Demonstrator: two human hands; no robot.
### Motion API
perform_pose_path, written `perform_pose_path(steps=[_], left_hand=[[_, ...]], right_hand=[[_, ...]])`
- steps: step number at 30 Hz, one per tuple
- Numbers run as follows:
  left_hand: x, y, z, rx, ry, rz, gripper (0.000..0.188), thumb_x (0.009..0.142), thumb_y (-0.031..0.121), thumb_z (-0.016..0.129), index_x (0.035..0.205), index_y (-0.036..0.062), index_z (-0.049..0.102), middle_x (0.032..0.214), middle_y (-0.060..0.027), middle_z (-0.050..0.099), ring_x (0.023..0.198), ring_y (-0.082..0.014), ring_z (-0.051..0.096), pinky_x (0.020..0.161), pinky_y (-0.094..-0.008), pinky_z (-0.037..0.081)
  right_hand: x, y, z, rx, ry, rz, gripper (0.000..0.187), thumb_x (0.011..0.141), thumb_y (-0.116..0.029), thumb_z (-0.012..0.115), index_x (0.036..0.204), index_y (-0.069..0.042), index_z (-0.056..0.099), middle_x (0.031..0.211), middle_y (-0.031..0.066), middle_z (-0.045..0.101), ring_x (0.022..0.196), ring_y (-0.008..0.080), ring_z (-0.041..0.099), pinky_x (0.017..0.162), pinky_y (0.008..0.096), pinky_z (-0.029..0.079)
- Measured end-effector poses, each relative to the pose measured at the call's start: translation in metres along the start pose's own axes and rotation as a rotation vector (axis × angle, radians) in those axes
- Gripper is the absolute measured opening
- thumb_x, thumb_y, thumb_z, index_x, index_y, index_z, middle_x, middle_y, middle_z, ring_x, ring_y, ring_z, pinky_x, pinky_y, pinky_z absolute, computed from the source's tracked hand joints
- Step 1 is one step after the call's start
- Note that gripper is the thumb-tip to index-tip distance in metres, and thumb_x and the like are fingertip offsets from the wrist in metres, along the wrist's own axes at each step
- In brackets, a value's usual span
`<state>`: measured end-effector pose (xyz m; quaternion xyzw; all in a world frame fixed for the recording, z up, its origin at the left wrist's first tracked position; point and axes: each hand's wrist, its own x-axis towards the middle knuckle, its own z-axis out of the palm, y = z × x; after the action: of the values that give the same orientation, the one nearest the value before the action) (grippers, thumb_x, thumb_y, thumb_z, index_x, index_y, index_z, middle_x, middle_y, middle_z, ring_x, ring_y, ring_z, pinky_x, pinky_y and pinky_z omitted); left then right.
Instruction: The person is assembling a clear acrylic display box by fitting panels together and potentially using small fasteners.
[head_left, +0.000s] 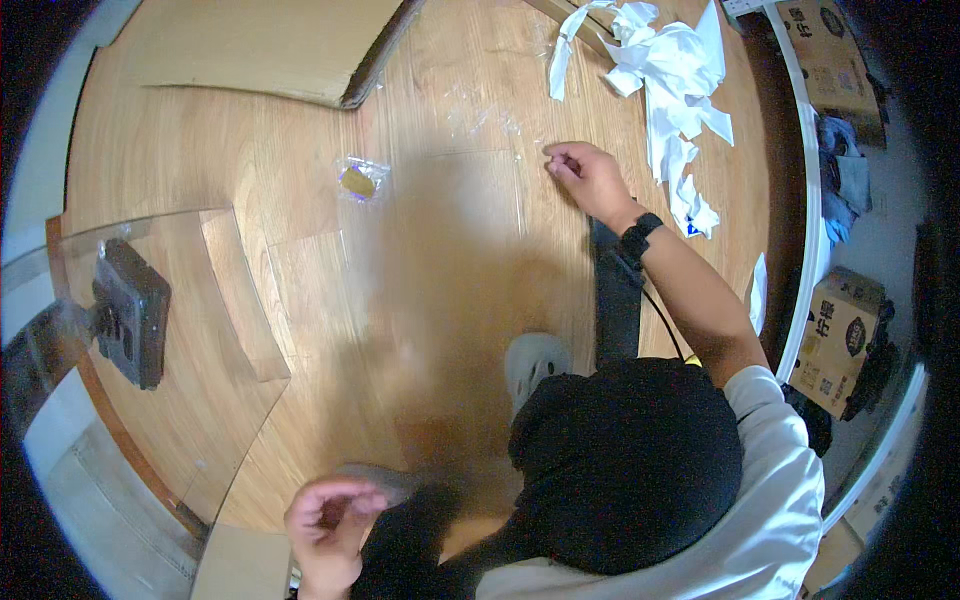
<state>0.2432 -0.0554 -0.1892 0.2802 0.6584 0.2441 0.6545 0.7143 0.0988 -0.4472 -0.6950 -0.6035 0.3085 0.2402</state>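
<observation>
Paper scraps (670, 70), white and crumpled, sprawl across the upper right of the frame, a ragged tail running down beside my right hand (592, 180). And that hand hangs just left of the tail, apart from it as far as this view tells, fingers bunched narrow, thumb close under the forefinger. Something thin pinched in there? I can't tell; nothing shows plainly. Down at the lower left, my left hand (335, 525) is a bit blurred, loosely curled with a hollow between thumb and fingers, and I see nothing in it.

Now the small packet (358, 182), clear with a yellow patch, sits upper left of centre on the wooden floor (300, 200), well apart from both hands. Cardboard (260, 50) fills the upper left beyond it.

What could go wrong? Plenty, I'd say! Those strips look torn and tangled, so one hasty tug on the tail might rip it or scatter the heap. That cable (662, 315) by my wristband (640, 232) could snag if I stretched out too sharply. My shoe (535, 360), mid-frame, is a risk too: shift it carelessly and a slick wrapper underfoot might slide. And the packet, being clear and glossy, would be easy to overlook or kick, with my shadow darkening the boards right beside it.
</observation>
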Motion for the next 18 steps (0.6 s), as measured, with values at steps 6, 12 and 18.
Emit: perform_pose_path(steps=[6,12,18], left_hand=[[-0.042,0.008,-0.018,-0.003,0.033,-0.082,0.012,0.095,0.001,0.066,0.107,-0.0011,0.064,0.1,-0.0106,0.07,0.089,-0.0191,0.068,0.085,-0.0333,0.056],[-0.044,0.0,-0.023,0.014,0.108,-0.121,0.014,0.096,0.001,0.066,0.109,-0.0017,0.063,0.1,-0.0118,0.07,0.087,-0.0186,0.068,0.084,-0.032,0.056],[-0.044,-0.015,-0.025,-0.007,0.194,-0.247,0.011,0.097,0.007,0.067,0.106,0.0016,0.063,0.098,-0.0102,0.069,0.086,-0.0167,0.065,0.083,-0.0302,0.053]], right_hand=[[0.005,-0.019,-0.002,-0.141,0.018,-0.151,0.021,0.092,-0.015,0.068,0.109,-0.003,0.071,0.103,0.0172,0.07,0.096,0.0344,0.068,0.085,0.0387,0.055],[0.008,-0.023,0.01,-0.188,-0.001,-0.276,0.019,0.091,-0.017,0.071,0.104,-0.003,0.07,0.105,0.0155,0.07,0.096,0.035,0.067,0.085,0.039,0.055],[0.016,-0.031,0.015,-0.236,-0.021,-0.272,0.019,0.09,-0.02,0.072,0.101,-0.003,0.069,0.097,0.0143,0.068,0.088,0.034,0.066,0.077,0.0388,0.054]])
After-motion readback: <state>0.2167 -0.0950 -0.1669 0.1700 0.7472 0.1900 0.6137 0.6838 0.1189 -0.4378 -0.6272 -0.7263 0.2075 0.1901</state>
